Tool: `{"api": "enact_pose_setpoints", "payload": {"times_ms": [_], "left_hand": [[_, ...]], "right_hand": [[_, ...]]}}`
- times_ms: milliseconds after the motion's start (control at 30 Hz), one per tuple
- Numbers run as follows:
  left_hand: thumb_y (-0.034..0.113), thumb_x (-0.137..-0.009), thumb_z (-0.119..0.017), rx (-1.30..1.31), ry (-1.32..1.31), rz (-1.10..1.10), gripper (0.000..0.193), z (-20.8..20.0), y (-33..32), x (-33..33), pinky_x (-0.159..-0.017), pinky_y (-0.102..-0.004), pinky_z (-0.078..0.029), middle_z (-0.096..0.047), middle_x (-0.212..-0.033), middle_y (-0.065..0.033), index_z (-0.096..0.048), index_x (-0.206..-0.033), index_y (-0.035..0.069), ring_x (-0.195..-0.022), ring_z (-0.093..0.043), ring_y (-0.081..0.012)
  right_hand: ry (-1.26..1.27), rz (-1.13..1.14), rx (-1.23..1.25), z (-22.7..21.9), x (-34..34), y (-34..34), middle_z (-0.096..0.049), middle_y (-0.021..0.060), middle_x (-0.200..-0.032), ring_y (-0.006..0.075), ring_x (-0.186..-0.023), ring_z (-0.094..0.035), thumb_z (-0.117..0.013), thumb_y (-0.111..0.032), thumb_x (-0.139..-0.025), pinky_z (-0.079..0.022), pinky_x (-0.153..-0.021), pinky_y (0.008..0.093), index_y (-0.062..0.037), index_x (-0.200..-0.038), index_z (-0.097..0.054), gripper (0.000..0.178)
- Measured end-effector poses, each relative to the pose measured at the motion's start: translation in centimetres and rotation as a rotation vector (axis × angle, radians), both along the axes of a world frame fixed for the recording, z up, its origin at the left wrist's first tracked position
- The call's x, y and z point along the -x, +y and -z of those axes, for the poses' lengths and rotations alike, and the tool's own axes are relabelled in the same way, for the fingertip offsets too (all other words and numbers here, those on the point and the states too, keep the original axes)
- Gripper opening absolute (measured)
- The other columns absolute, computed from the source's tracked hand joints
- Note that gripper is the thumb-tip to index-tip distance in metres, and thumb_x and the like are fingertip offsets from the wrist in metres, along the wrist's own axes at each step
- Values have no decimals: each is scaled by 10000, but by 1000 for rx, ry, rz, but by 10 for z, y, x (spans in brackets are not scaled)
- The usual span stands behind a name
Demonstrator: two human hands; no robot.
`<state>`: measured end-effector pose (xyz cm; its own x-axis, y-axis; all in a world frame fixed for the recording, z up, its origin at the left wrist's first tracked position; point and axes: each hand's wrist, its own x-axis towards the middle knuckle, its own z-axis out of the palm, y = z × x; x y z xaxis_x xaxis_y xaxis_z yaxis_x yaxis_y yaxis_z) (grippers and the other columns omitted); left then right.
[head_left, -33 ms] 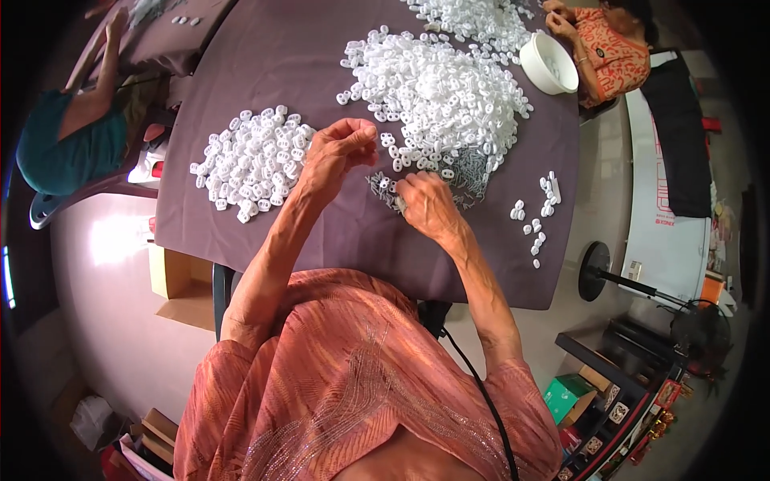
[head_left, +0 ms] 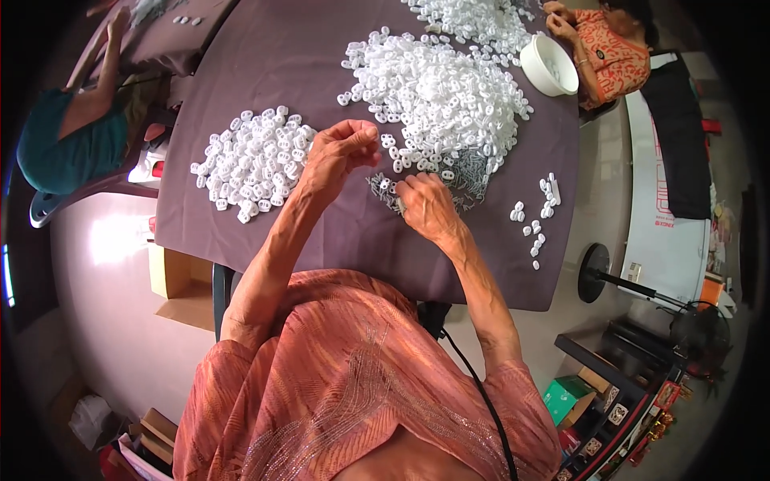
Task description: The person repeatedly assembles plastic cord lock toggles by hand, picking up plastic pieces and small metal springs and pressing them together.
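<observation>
My left hand (head_left: 345, 151) is raised over the table, thumb and fingers pinched together; whatever lies between them is hidden. My right hand (head_left: 430, 205) rests low among small grey screws (head_left: 472, 170), its fingertips drawn together and pointing down, and I cannot make out what they grip. Just beyond both hands spreads a big heap of small white oval plastic pieces with two holes (head_left: 437, 88). Left of my left hand lies a smaller pile of similar white pieces (head_left: 255, 164).
A dark tablecloth (head_left: 337, 240) covers the table. Several loose white pieces (head_left: 537, 228) lie at its right. A white tub (head_left: 549, 64) stands at the far right beside a person in orange (head_left: 611, 56). Another person in teal (head_left: 72, 144) sits left. A fan (head_left: 699, 337) stands right.
</observation>
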<state>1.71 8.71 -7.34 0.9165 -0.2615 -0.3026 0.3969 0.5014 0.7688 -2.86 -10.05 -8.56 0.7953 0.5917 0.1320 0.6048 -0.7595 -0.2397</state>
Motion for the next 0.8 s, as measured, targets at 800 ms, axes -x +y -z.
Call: {"api": "enact_pose_setpoints", "payload": {"times_ms": [800], "left_hand": [[143,-801,-609,126,-64,-26,150,-31,-6,-6,-715,-329,-512,-621,-783,-109,-557,-854,13,-726,-619,-197]], "right_hand": [[-68,3,-126,10,3,-4,-468,81,-629,248,-633,-495,-508,-7,-662,-371,-617,372,-53,-674,-485,53]]}}
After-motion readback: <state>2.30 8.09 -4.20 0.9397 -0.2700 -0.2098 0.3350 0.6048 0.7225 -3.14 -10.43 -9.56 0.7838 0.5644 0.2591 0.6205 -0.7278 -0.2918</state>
